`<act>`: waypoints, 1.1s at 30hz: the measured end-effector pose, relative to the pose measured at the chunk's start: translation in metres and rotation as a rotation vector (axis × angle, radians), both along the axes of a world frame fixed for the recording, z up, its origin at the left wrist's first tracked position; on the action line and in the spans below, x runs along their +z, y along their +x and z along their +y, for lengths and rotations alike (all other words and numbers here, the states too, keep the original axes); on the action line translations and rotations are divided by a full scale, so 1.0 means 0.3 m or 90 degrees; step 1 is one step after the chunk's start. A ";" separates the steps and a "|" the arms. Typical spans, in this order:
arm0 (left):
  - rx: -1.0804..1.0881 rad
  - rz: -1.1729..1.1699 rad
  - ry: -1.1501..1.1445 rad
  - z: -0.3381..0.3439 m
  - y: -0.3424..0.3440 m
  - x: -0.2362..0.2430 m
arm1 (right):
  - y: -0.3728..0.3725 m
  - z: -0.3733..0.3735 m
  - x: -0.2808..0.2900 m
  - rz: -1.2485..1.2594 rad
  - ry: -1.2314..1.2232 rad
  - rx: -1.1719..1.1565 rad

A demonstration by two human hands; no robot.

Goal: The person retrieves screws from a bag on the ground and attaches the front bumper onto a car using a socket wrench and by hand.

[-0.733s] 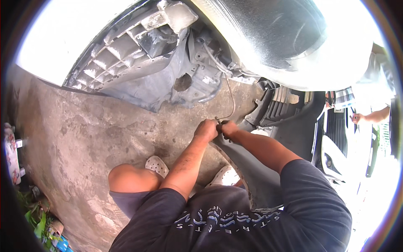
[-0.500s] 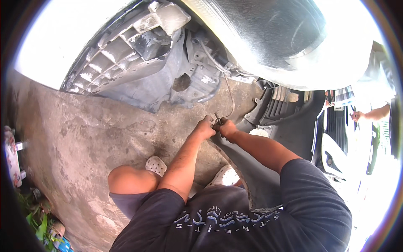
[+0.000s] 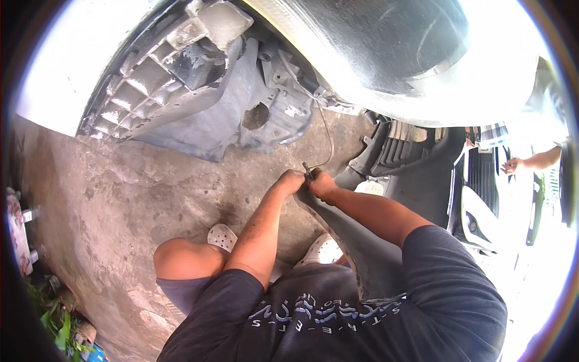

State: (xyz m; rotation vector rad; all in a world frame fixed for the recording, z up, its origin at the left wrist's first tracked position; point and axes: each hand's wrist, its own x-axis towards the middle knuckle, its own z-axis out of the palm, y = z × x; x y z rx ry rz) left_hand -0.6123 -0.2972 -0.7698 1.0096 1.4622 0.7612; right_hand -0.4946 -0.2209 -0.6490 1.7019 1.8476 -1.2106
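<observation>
A thin grey cable (image 3: pixel 327 136) is seen running down from the underside of the vehicle in a loose curve, ending in a small metal fitting (image 3: pixel 307 169) just above the two hands. The fitting is pinched between the fingertips of both hands, which meet low in the middle of the view, over the concrete floor (image 3: pixel 120 199). The left hand (image 3: pixel 292 180) is closed around the fitting from the left, knuckles up; the right hand (image 3: pixel 321 183) is clenched against it from the right, the two hands touching. How much of the fitting is gripped by each hand cannot be told, since it is mostly covered by the fingers.

Directly beneath the right forearm a long, curved grey plastic panel (image 3: pixel 362 253) is laid, reaching from the hands down to the person's dark printed shirt (image 3: pixel 338 314). Below the hands, two white perforated clogs (image 3: pixel 222 236) are worn on the floor, with a bare knee (image 3: pixel 181 259) bent to the left.

Above, a torn grey splash shield (image 3: pixel 199 114) is hung under the white bumper (image 3: pixel 60 66), and a silver body panel (image 3: pixel 392 54) is curved over the upper right. To the right, a black ribbed trim piece (image 3: pixel 410 163) is stood on the floor, and another person's hand (image 3: pixel 512 165) is held out at the far right edge.
</observation>
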 end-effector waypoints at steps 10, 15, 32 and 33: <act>0.040 -0.084 0.000 0.017 0.021 -0.019 | 0.053 0.016 -0.054 0.017 0.042 0.002; 0.048 -0.109 -0.022 0.004 0.027 -0.047 | 0.065 -0.004 -0.068 0.037 0.054 0.047; 0.029 -0.071 -0.062 -0.016 0.024 0.062 | 0.018 0.107 -0.053 0.187 -0.214 -0.221; 0.016 -0.034 -0.067 -0.012 0.034 0.072 | 0.010 0.111 -0.057 0.185 -0.213 -0.223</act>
